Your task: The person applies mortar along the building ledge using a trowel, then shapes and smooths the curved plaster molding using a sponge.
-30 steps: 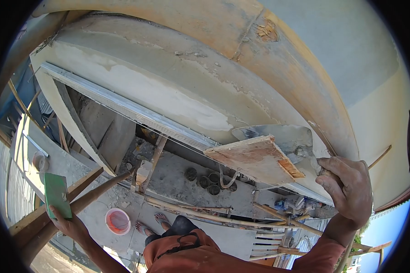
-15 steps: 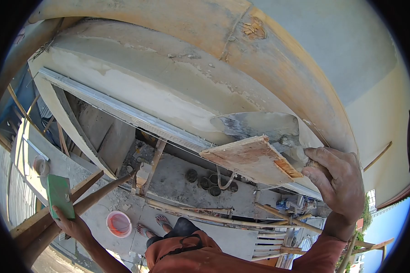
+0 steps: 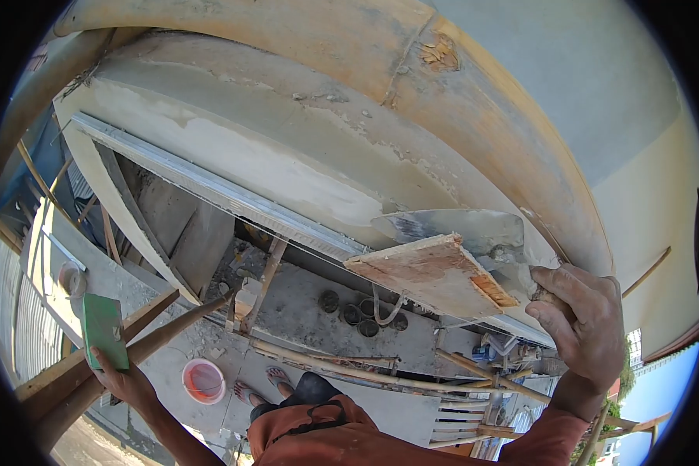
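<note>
My right hand [image 3: 581, 322] is closed round the handle end of a plastering trowel, its thumb and fingers crusted with pale plaster. The long grey trowel blade [image 3: 443, 225] lies against the pale ledge, with wet filler near the handle. In front of the blade sits a wooden board [image 3: 423, 268], smeared white, jutting over the ledge's lower edge. At the lower left, my left hand [image 3: 124, 380] grips the bottom end of a flat green rectangular block [image 3: 105, 332], marked with a pale smear.
A metal strip [image 3: 210, 179] runs along the ledge's lower edge. An orange curved moulding [image 3: 489, 101] arches above. Wooden poles [image 3: 171, 330] cross at the left. Below are a pink bucket [image 3: 203, 380], several dark pots [image 3: 352, 313] and bamboo scaffolding [image 3: 342, 371].
My right hand and the trowel have shifted slightly down and right along the ledge. The left hand keeps its hold on the green block; the whole view has tilted a little.
</note>
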Action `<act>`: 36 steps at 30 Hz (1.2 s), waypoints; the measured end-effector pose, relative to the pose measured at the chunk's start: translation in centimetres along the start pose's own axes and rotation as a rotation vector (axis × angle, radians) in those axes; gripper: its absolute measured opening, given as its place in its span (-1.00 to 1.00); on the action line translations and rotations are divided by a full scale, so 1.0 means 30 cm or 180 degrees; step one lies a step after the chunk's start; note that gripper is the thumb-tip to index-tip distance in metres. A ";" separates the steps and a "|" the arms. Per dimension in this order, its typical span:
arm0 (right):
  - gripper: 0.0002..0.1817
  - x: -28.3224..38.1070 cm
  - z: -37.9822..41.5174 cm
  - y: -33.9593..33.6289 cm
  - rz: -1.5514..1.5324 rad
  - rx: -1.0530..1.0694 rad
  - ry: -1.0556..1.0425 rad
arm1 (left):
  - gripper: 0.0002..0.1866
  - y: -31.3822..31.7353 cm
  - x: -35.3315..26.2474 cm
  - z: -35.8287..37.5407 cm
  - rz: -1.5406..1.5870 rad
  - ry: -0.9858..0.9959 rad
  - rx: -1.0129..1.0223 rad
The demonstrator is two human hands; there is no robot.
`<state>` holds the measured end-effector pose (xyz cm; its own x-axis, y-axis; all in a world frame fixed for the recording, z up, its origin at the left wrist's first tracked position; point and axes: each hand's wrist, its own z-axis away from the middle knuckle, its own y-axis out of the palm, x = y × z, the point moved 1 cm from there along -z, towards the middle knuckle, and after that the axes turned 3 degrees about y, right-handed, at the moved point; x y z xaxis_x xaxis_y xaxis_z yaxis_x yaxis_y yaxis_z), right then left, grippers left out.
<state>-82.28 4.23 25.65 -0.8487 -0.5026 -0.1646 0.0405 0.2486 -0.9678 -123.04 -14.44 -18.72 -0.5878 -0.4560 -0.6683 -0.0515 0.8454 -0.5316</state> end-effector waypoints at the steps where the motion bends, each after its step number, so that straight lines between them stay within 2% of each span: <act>1: -0.64 0.001 -0.009 0.013 -0.0070 -0.0060 -0.0101 | -0.38 0.006 0.008 0.003 0.0060 0.0004 0.0022; 6: -0.66 -0.006 -0.017 0.039 -0.0125 -0.0215 -0.0151 | -0.33 0.014 -0.023 0.004 -0.0118 0.0042 0.0039; 8: -0.68 0.015 0.009 0.020 0.0720 -0.0011 0.0060 | -0.32 0.015 -0.030 0.004 -0.0082 0.0017 0.0053; 12: -0.70 0.035 0.045 0.013 0.1008 -0.0053 0.0301 | -0.31 0.016 -0.044 0.005 -0.0111 0.0146 0.0015; 14: -0.65 -0.002 0.070 -0.015 0.1251 -0.0107 0.0025 | -0.31 0.015 -0.059 0.000 -0.0071 0.0187 0.0068; 18: -0.60 -0.111 0.138 -0.073 0.0522 0.0140 0.0416 | -0.29 0.040 -0.124 0.016 0.0050 0.0342 0.0148; 20: -0.57 -0.140 0.204 -0.072 0.0230 -0.0502 0.0407 | -0.27 0.055 -0.198 0.023 0.0247 0.0428 0.0129; 21: -0.57 -0.165 0.241 -0.089 -0.0124 -0.0230 0.0593 | -0.50 0.063 -0.229 0.019 0.0566 0.0007 0.0332; 22: -0.57 -0.198 0.297 -0.078 -0.0173 -0.0217 0.0584 | -0.50 0.065 -0.282 0.004 0.0519 0.0026 0.0325; 24: -0.59 -0.265 0.427 -0.043 0.0465 -0.0966 0.0642 | -0.43 0.070 -0.395 -0.020 0.4688 -0.2124 0.0239; 25: -0.60 -0.287 0.472 -0.056 -0.0432 -0.0654 0.1202 | -0.41 0.064 -0.450 -0.021 0.4731 -0.1926 0.0421; 26: -0.62 -0.270 0.476 -0.039 -0.0713 -0.0742 0.1156 | -0.39 0.060 -0.499 -0.019 0.4731 -0.1734 0.0592; 28: -0.52 -0.290 0.497 0.024 -0.1703 -0.0570 0.0505 | -0.36 0.050 -0.583 -0.010 0.4873 -0.1558 0.0721; 30: -0.47 -0.287 0.468 0.142 -0.2338 0.0068 0.0006 | -0.32 0.045 -0.646 -0.002 0.4887 -0.1401 0.0756; 31: -0.48 -0.190 0.401 0.241 -0.2318 -0.0331 -0.0202 | -0.31 0.041 -0.670 0.004 0.4900 -0.1305 0.0790; 33: -0.55 -0.110 0.311 0.359 -0.2752 0.0767 -0.0561 | -0.29 0.027 -0.704 0.022 0.4907 -0.1192 0.0836; 36: -0.61 0.027 0.234 0.509 -0.3405 0.1652 -0.0271 | -0.26 0.016 -0.751 0.047 0.5044 -0.1222 0.0915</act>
<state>-78.65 1.79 9.39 -0.5447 -0.3089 0.7796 -0.4413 -0.6850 -0.5797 -108.68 -4.13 -4.65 0.3157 0.6787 -0.6631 0.5330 0.4514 0.7157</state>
